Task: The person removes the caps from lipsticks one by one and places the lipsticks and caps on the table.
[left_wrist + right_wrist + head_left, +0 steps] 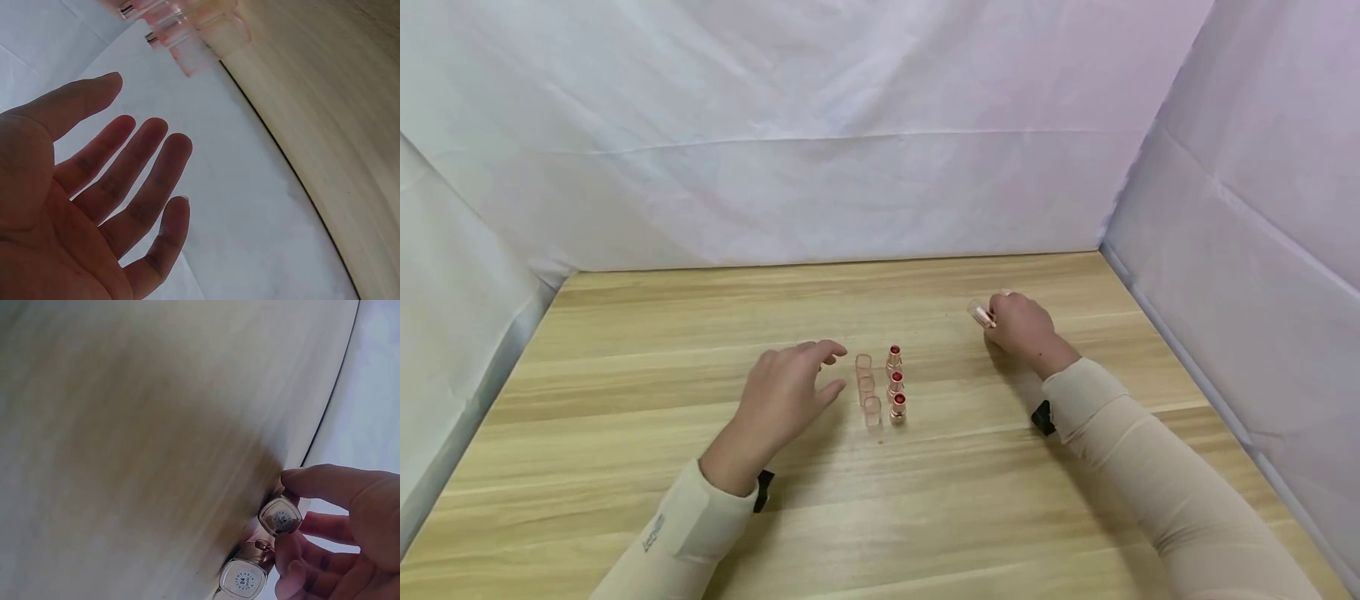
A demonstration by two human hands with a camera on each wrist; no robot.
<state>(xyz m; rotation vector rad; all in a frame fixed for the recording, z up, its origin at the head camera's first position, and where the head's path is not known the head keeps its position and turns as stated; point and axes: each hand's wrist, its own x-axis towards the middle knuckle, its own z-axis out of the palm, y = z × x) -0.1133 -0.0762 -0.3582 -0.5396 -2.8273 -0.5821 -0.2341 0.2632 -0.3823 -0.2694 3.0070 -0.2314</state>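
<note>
Up at the right, my right hand (1021, 323) pinches a lipstick (280, 515) between thumb and fingers, its square base turned to the right wrist camera. Beside it a second lipstick (242, 580) shows a base label reading 04. From the head, a lipstick with a clear cap (981, 314) pokes out left of that hand. My left hand (786, 387) hovers with fingers relaxed and nothing held, left of three clear lipstick caps (872, 410) in a column. Three uncapped red lipsticks (898, 408) stand upright in a column just right of the caps.
All this is on a wood-grain table (662, 358). White cloth (820, 200) hangs behind the table's back edge and along both sides. A small red mark (880, 442) lies on the wood in front of the caps.
</note>
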